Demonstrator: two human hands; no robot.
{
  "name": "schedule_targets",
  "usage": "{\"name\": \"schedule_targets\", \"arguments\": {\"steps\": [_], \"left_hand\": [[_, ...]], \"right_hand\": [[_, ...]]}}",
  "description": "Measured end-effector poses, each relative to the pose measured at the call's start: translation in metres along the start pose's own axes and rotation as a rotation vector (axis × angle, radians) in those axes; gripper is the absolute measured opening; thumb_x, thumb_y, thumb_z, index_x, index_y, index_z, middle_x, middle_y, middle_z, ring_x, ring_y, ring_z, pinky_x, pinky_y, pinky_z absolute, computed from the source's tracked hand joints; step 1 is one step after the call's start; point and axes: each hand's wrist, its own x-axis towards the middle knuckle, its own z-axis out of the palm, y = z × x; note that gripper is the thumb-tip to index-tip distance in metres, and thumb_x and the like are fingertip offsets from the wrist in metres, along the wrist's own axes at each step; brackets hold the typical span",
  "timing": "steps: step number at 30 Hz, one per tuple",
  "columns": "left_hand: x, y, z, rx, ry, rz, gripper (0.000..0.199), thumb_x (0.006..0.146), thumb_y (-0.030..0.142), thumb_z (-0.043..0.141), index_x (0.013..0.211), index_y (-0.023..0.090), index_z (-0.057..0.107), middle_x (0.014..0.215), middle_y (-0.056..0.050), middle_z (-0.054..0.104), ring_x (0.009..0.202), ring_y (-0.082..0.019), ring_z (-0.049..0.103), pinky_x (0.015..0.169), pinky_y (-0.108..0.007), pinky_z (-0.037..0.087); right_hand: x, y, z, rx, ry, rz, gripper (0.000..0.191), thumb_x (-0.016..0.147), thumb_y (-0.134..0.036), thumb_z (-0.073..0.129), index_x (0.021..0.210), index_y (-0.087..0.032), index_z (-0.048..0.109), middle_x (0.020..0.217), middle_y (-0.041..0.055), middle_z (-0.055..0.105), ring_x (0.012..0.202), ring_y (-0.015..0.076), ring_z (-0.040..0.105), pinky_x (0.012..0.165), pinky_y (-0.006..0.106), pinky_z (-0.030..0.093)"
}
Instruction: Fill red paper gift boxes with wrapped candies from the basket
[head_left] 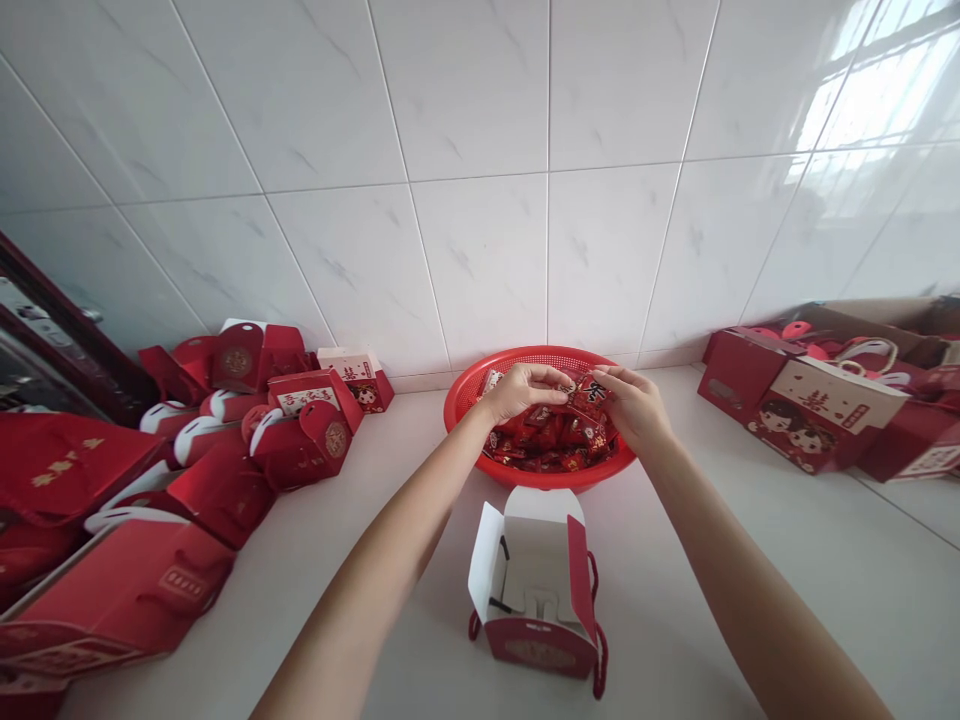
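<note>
My left hand [526, 391] and my right hand [632, 402] are close together above a red plastic basket [459, 402]. Between their fingertips is a red wrapped candy packet [588, 396] with dark and light print; both hands pinch at it. Below the hands, red candy packets [544, 430] with gold print fill the basket. In front of the basket stands a gift box [540, 640] with its flaps up and its top open. It is red outside and white inside, with dark red cord handles, and nothing shows inside it.
On the left, several red gift boxes [304, 445] crowd the white counter [300, 560], some with white handles. To the right stand more red boxes [814, 410] printed with cartoon figures, beside a brown carton [892, 310]. A tiled wall [480, 250] rises behind.
</note>
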Motion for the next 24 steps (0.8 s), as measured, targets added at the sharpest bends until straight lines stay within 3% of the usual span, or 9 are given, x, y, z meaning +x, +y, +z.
{"name": "schedule_targets", "arguments": {"steps": [8,16,20,24], "left_hand": [[0.008,-0.015,0.000,-0.023,0.004,0.059,0.032,0.063,0.019,0.085,0.090,0.014,0.068,0.093,-0.003,0.067,0.092,-0.016,0.064,0.089,-0.036,0.053],[0.007,-0.015,0.000,0.016,0.129,0.037,0.067,0.069,0.015,0.084,0.130,0.019,0.059,0.097,-0.004,0.068,0.096,-0.019,0.066,0.092,-0.038,0.053],[0.008,-0.017,0.001,0.034,0.093,0.026,0.063,0.069,0.020,0.086,0.127,0.017,0.061,0.090,-0.002,0.068,0.091,-0.020,0.067,0.091,-0.039,0.053],[0.007,-0.014,0.003,0.042,0.055,0.026,0.057,0.069,0.023,0.086,0.121,0.017,0.064,0.088,-0.002,0.069,0.086,-0.019,0.068,0.089,-0.038,0.053]], "right_hand": [[0.000,0.000,0.001,-0.014,-0.067,0.063,0.034,0.052,-0.034,0.096,0.068,-0.017,0.071,0.066,0.0024,0.071,0.061,0.0161,0.065,0.058,0.029,0.055],[-0.001,0.000,0.002,0.001,-0.031,0.080,0.032,0.061,-0.038,0.093,0.071,-0.018,0.070,0.070,0.0033,0.074,0.061,0.0183,0.068,0.057,0.030,0.060],[-0.004,-0.004,0.006,-0.090,-0.015,0.149,0.028,0.069,-0.037,0.090,0.072,-0.017,0.070,0.067,0.0043,0.072,0.057,0.0165,0.067,0.052,0.027,0.059],[-0.006,-0.006,0.008,-0.116,0.000,0.143,0.028,0.065,-0.033,0.092,0.075,-0.016,0.071,0.072,0.0052,0.074,0.060,0.0159,0.068,0.050,0.025,0.058]]}}
